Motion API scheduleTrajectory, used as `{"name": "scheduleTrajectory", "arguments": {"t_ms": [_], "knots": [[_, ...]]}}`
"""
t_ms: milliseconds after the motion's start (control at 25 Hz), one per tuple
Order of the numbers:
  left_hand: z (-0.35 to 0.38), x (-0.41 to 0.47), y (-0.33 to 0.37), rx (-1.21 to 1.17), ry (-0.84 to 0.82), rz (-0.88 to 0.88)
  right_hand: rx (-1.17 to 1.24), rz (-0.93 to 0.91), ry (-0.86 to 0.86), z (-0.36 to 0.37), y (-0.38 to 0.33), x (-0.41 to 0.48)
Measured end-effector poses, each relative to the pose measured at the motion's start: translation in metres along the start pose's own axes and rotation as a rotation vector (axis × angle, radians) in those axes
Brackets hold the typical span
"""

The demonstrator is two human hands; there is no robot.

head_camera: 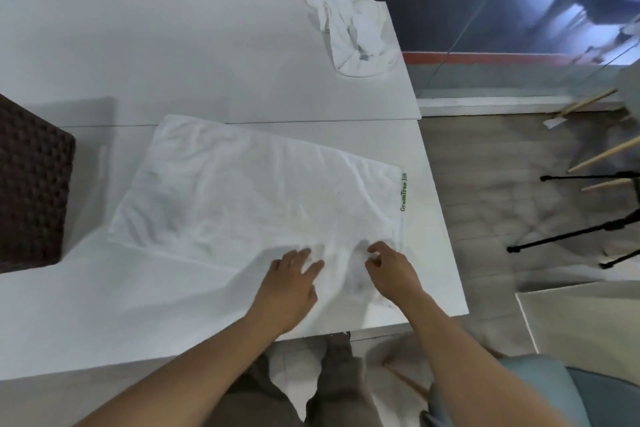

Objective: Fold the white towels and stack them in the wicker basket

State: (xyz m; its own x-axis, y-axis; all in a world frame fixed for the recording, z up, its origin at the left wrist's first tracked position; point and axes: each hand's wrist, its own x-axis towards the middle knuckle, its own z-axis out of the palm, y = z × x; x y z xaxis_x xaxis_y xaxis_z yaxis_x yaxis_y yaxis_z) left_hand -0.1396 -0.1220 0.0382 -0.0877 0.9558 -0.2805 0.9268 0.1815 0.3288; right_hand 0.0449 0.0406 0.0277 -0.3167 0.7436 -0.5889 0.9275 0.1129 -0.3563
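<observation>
While left hand point(294, 282) fingers press spread on towel point(242, 194), right hand point(393, 270) fingers pinch it.

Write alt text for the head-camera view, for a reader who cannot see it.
A person's left hand lies flat and right hand rests with curled fingers on the near edge of a spread white towel on a white table. A crumpled towel lies at the far right corner; a dark wicker basket stands at the left.
</observation>
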Motion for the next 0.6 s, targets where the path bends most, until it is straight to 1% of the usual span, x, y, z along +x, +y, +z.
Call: {"name": "scheduleTrajectory", "arguments": {"t_ms": [120, 200, 280, 360, 440, 520, 600], "knots": [[0.023, 0.020, 0.061, 0.046, -0.016, 0.096, 0.050, -0.025, 0.003, -0.027, 0.014, 0.028], [0.038, 0.033, 0.095, 0.064, -0.057, 0.111, 0.073, -0.045, 0.028, -0.046, 0.023, 0.051], [0.052, 0.048, 0.114, 0.081, -0.066, 0.064, 0.102, -0.048, 0.064, -0.065, 0.027, 0.078], [0.065, 0.060, 0.124, 0.094, -0.115, -0.025, 0.120, -0.068, 0.113, -0.083, 0.027, 0.105], [0.071, 0.065, 0.129, 0.106, -0.124, -0.103, 0.115, -0.068, 0.156, -0.097, 0.024, 0.128], [0.072, 0.068, 0.133, 0.093, -0.099, -0.132, 0.109, -0.009, 0.162, -0.109, 0.020, 0.149], [0.070, 0.070, 0.134, 0.029, -0.041, -0.125, 0.121, 0.058, 0.157, -0.114, 0.015, 0.164]]}}
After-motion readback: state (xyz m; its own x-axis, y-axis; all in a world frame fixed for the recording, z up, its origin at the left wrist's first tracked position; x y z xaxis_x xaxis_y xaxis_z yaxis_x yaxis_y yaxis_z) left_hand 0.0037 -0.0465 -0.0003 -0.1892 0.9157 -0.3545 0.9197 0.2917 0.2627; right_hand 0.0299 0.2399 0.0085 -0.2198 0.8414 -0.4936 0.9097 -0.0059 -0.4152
